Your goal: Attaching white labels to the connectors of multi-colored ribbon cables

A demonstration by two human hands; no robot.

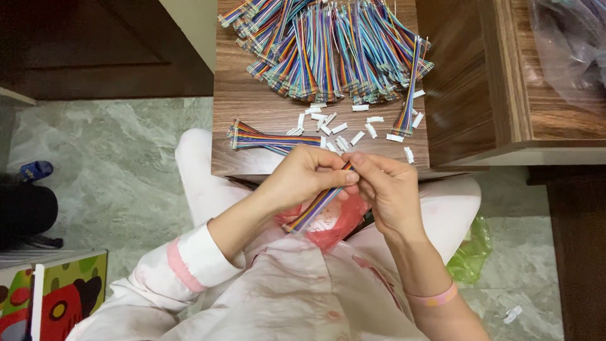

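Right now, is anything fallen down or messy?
Yes. One small white connector lies on the floor, away from the others scattered on the table. The hands hold one cable.

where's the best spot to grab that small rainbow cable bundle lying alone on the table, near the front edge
Probably the middle of the cable bundle, pinched across its flat width from above. It lies flat on the table, running left to right, so the long edges are open. The left end fans into loose wires, and the right end sits beside scattered white connectors, so both ends are poorer grips.
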